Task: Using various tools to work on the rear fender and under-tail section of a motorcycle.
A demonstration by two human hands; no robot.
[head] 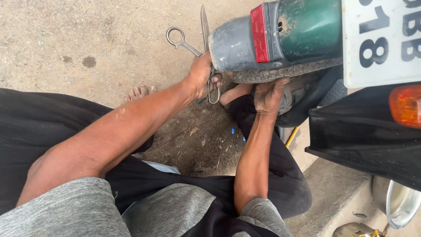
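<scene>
Two hands are busy under the tail of the motorcycle, and we take its rear tyre (280,72) as our landmark. Our left hand (202,77), just left of the tyre, is clenched around a pair of large metal scissors (193,46); one ring handle juts up and away from the tyre, the other hangs below the fingers, and the long blade points up past the mudguard (232,44). Our right hand (268,94) presses up against the tyre's underside, fingers curled on the tread (what else it grips, we cannot tell).

To do this well, we judge the right hand should keep the rubber steady while the scissors stay tight to the tyre's edge, blade angled clear of the fingers.

Above the tyre sits a red rectangular reflector (259,34). Right of it, a white plate (381,41) with dark characters; below that, an orange indicator lens (405,105).
</scene>
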